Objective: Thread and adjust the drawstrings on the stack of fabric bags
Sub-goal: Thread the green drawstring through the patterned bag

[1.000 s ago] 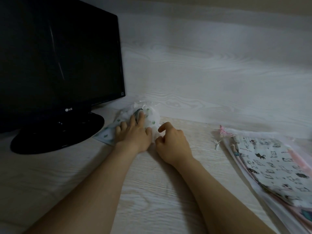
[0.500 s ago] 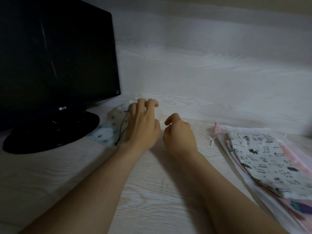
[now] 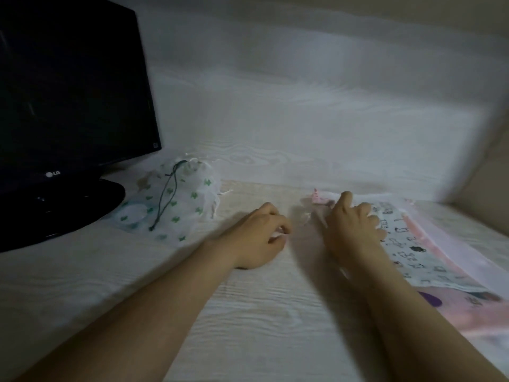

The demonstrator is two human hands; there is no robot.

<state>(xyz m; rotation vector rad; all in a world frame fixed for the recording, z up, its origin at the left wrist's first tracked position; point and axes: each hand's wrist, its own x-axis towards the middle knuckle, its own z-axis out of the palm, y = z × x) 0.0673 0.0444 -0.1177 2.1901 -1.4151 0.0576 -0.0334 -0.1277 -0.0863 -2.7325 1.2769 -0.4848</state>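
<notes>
Two bare forearms reach in from the near edge over the pale wood-grain bench (image 3: 248, 321). The left hand (image 3: 259, 238) rests its heel on the bench, well clear of either bag, with its fingers loosely curled and nothing visible in them. The right hand (image 3: 352, 227) lies knuckles-up on the near left corner of the stack of fabric bags (image 3: 454, 282), its bent fingers touching the top bag (image 3: 413, 252), a white one printed with small dark cat figures. Motion blur hides whether those fingers pinch the cloth or only press on it, so I cannot tell its grip. Pink bags show beneath the top one, and the stack runs along the right side of the bench. A small pink drawstring end (image 3: 316, 196) pokes out at the stack's far left corner, just beyond the right hand.

Farther left lies a single white bag with green prints (image 3: 190, 208), its mouth gathered, a dark drawstring (image 3: 168, 199) trailing across it. It sits just beside the round base of a black monitor (image 3: 68, 92). A pale wall (image 3: 303, 119) stands behind.
</notes>
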